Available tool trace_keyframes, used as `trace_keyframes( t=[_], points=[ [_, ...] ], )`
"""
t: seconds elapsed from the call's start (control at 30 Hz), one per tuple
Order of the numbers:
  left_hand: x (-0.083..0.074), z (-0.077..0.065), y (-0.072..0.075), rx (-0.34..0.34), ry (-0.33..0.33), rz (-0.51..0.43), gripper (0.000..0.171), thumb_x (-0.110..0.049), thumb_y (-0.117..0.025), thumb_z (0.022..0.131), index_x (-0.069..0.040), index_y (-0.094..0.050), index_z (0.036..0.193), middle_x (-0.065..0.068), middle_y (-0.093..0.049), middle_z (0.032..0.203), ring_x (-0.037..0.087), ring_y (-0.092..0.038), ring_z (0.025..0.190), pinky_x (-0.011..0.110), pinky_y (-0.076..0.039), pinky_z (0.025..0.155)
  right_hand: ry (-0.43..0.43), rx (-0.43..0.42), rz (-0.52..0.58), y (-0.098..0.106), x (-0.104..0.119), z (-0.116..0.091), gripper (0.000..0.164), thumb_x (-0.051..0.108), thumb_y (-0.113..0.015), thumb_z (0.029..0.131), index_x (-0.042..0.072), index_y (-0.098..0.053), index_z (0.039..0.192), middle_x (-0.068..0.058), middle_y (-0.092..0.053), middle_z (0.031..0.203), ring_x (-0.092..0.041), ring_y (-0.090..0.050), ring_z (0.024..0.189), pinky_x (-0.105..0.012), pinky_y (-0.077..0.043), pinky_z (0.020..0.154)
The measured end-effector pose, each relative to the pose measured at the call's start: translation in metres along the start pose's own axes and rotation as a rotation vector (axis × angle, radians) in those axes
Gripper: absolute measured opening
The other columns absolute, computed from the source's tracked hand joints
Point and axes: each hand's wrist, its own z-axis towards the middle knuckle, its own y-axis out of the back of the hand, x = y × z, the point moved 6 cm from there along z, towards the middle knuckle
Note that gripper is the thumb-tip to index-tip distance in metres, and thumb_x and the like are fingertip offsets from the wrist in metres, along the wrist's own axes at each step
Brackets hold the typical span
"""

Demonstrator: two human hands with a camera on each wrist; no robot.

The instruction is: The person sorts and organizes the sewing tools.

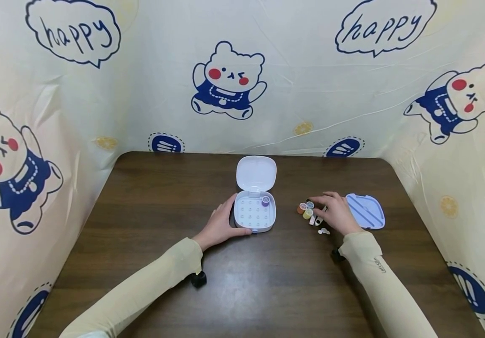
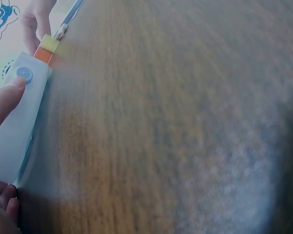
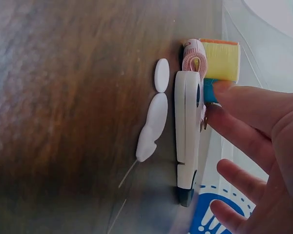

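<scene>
An open white sewing box (image 1: 263,230) stands at mid-table with its lid (image 1: 256,172) tipped back. Rows of small pegs line its inside, and one purple thread spool (image 1: 265,201) sits at the back right. My left hand (image 1: 219,226) grips the box, thumb on the blue front latch (image 2: 24,74), fingers along the left side. To the right, my right hand (image 1: 336,213) pinches a blue thread spool (image 3: 211,91) between thumb and index finger, the other fingers spread. A yellow spool (image 3: 222,60) and an orange spool (image 1: 301,208) stand right beside it.
Near the right hand lie a rolled tape measure (image 3: 194,52), a white slim tool (image 3: 186,126) with a dark tip, and a white needle threader (image 3: 156,117). Behind that hand lies a blue-violet tray (image 1: 369,211) with diagonal ridges. Patterned cloth (image 1: 293,84) hangs around the table.
</scene>
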Motion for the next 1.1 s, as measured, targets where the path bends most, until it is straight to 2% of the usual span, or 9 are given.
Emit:
trace_keyframes(
  t=[0.57, 1.1],
  points=[
    [-0.001, 0.002, -0.001, 0.003, -0.002, 0.017, 0.124, -0.056, -0.089, 0.077, -0.016, -0.015, 0.168, 0.006, -0.029, 0.17, 0.03, -0.031, 0.152, 0.056, -0.02, 0.123, -0.027, -0.025, 0.019, 0.004, 0.003, 0.0, 0.031, 0.015, -0.076, 0.096, 0.005, -0.076, 0.124, -0.017, -0.075, 0.118, -0.045, -0.043, 0.139, -0.066, -0.026, 0.111],
    [0.0, 0.002, -0.001, 0.001, -0.005, 0.01, 0.124, -0.056, -0.089, 0.076, -0.016, -0.015, 0.168, 0.007, -0.028, 0.17, 0.031, -0.03, 0.153, 0.057, -0.019, 0.123, -0.041, -0.024, 0.024, 0.012, 0.004, -0.004, 0.03, 0.016, -0.076, 0.096, 0.006, -0.076, 0.124, -0.016, -0.075, 0.118, -0.045, -0.041, 0.141, -0.066, -0.025, 0.111]
  ],
)
